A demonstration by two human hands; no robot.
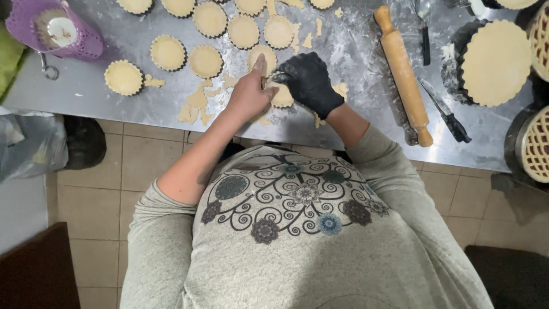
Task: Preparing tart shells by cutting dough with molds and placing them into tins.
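Observation:
My bare left hand point(250, 91) and my right hand point(309, 82), which wears a black glove, meet over a small dough-lined tartlet tin point(282, 97) near the front edge of the steel table point(366, 86). The left hand's fingers press on the tin's left side. The gloved hand grips its right rim, fingers curled on the dough. Most of the tin is hidden under both hands. Dough scraps point(195, 103) lie just left of it.
Several filled tartlet tins point(167, 52) stand behind and to the left. A wooden rolling pin point(403, 73), a knife point(446, 111) and a large fluted tart point(495, 63) lie to the right, lattice tarts point(536, 146) at the far right. A purple container point(54, 28) sits at the far left.

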